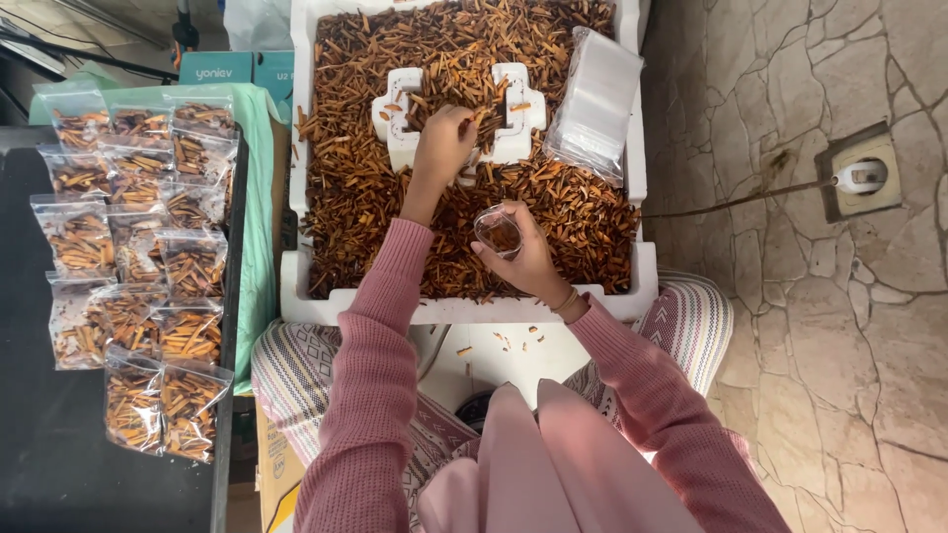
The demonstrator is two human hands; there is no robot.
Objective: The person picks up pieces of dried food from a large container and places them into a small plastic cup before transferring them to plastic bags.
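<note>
left hand (441, 141) among cinnamon sticks (375, 188), small bag (498, 233) in right hand (528, 259)

The person wears a dusty-pink knitted top with long sleeves; the fine ribbed knit runs along both arms and ends in snug cuffs at the wrists. A smooth, paler pink cloth hangs down the front of the body in soft folds, plain and without print. At the wrist of the right hand (528, 259) sits a thin, light-coloured bangle, just clear of the cuff. The left hand (441, 143) is bare of rings or bands as far as can be seen. Both hands are ungloved, each grip uncovered.
</note>
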